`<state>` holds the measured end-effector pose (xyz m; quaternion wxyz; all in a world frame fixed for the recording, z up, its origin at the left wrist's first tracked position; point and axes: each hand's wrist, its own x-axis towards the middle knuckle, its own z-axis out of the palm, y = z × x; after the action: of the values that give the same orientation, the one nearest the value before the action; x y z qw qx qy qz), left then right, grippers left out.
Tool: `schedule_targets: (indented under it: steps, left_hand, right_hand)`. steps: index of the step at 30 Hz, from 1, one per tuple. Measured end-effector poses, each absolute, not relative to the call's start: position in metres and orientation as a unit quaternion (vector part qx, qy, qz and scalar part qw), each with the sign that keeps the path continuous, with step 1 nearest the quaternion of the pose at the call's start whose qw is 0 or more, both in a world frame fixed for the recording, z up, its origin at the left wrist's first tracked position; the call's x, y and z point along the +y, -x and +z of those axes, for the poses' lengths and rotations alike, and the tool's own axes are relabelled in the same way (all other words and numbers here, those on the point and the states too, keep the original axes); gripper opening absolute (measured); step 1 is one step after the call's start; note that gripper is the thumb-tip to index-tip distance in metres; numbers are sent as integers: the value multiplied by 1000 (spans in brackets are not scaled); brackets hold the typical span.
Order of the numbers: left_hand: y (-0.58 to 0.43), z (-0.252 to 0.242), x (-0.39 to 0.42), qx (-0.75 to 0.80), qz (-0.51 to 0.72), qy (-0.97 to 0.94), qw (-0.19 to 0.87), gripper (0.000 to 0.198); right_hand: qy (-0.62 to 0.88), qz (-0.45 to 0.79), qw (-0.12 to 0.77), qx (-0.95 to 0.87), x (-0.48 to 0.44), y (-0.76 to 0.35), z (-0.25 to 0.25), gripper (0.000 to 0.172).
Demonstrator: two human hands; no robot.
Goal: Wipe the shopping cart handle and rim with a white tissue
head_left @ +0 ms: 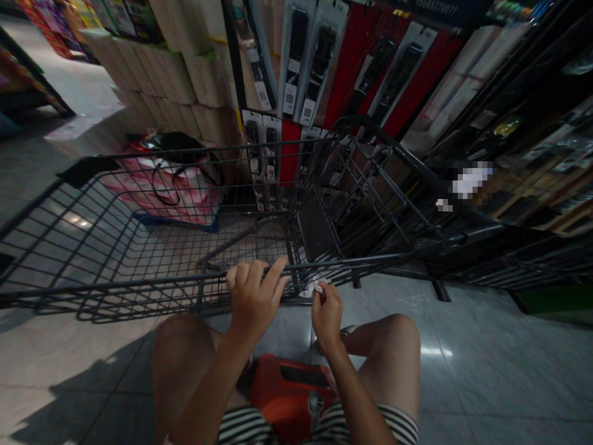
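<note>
The left hand (254,298) curls its fingers over the near rim wire of the black shopping cart (139,247). Just beside it, the right hand (327,314) pinches a small white wad (311,288), perhaps a tissue, touching that same wire.

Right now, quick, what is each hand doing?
Left hand: closed on the rim of the black wire shopping cart.
Right hand: pinching a small white crumpled scrap.

1 cart (88,168), 2 hands (254,298) (327,314), 1 white cloth (311,289).
</note>
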<state>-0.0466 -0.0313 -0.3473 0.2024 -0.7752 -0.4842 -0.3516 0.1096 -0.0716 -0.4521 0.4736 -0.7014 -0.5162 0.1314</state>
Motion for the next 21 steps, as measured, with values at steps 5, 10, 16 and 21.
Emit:
schedule_targets:
  steps: [5, 10, 16, 21]
  left_hand:
    - [49, -348, -31, -484, -350, 777, 199, 24]
    - [49, -348, -31, -483, -350, 778, 199, 24]
    - [50, -348, -30, -487, -349, 775, 201, 23]
    - [51, -351, -30, -495, -338, 775, 198, 24]
  right_hand:
    - [695, 152, 490, -504, -86, -111, -461, 17]
    - [674, 159, 539, -480, -95, -101, -460, 17]
    - [644, 154, 560, -498, -71, -85, -443, 20]
    - [634, 151, 532, -540, -66, -73, -447, 25]
